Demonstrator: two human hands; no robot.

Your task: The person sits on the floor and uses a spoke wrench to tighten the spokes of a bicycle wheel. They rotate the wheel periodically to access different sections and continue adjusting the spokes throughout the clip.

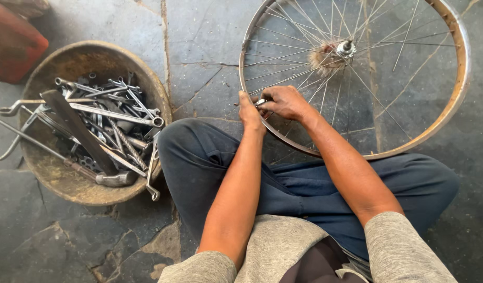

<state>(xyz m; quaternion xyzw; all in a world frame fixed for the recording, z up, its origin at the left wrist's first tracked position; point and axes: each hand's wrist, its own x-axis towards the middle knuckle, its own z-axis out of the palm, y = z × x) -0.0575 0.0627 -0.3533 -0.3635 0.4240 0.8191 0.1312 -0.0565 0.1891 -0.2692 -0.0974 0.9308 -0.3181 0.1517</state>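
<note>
Head view: bicycle wheel rim (463, 63) lies flat on the floor (199, 42), its near edge against the person's dark trouser knee (199, 152). Left hand (250, 112) and right hand (286, 102) meet at the rim's near-left arc, both grips clenched on a small metal tool (261, 102) at a spoke (283, 57). Hub (346, 49) sits at wheel centre. Left of the knee stands a round rusty basin (58, 183) piled with spanners (113, 114) and a hammer (115, 180). Floor is cracked grey stone slabs.
</note>
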